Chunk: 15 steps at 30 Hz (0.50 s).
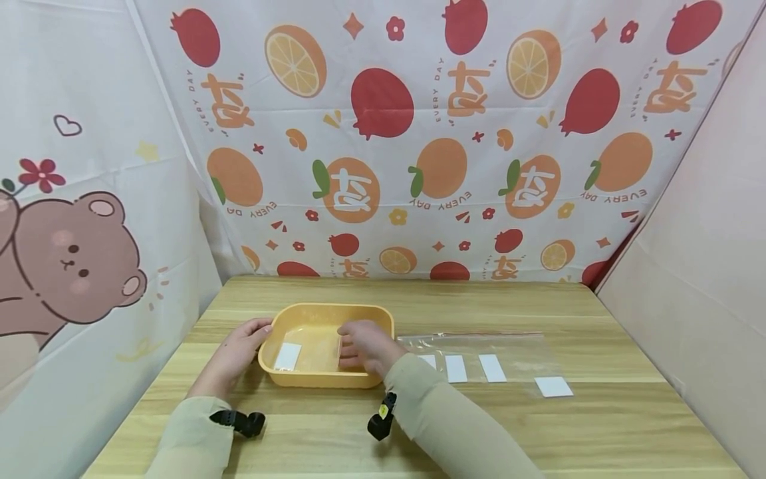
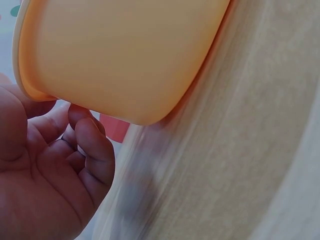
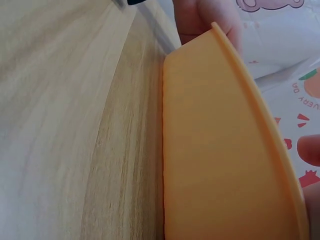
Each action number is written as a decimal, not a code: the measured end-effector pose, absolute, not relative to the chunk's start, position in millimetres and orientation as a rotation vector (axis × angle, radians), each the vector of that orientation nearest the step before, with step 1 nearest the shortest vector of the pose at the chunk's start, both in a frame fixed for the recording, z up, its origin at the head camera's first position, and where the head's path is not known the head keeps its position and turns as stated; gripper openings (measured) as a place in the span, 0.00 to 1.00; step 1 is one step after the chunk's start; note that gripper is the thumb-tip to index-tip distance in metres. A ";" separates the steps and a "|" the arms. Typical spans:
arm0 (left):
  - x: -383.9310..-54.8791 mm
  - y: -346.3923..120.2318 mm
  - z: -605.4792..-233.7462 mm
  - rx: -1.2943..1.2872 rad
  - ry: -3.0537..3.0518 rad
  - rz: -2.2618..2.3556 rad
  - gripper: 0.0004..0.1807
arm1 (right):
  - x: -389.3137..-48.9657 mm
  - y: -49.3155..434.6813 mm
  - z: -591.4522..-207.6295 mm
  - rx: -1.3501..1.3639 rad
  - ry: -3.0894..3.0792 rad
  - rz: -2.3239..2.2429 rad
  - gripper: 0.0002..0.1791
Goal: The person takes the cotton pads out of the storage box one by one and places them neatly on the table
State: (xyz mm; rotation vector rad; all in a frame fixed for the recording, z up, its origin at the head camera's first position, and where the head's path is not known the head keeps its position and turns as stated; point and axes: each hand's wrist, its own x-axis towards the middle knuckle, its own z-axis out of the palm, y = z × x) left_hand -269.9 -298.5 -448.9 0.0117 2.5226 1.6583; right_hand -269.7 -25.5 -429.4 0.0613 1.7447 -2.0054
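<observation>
A yellow plastic tray (image 1: 329, 380) with rounded corners sits on the table. My left hand (image 1: 242, 346) holds its left end by the rim; the left wrist view shows the thumb at the rim and curled fingers (image 2: 95, 145) against the outer wall. Inside the tray, toward its left, lies a white card (image 1: 288, 356), seemingly under clear plastic. My right hand (image 1: 365, 346) reaches over the near right side into the tray, thumb and fingers apart. A thin pale edge shows by its fingertips; I cannot tell what it is. The right wrist view shows the tray's outer wall (image 3: 215, 135).
Right of the tray lie clear plastic bags (image 1: 520, 346), overlapping, with several white cards such as one white card (image 1: 553, 386) at their lower edge. The wooden table (image 1: 317, 432) meets a fruit-printed cloth (image 1: 413, 226) behind and pale cloths at both sides.
</observation>
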 end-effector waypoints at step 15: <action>-266.9 -298.5 -453.2 0.034 2.560 1.632 0.30 | -270.2 -29.2 -436.6 -0.062 1.882 -1.809 0.22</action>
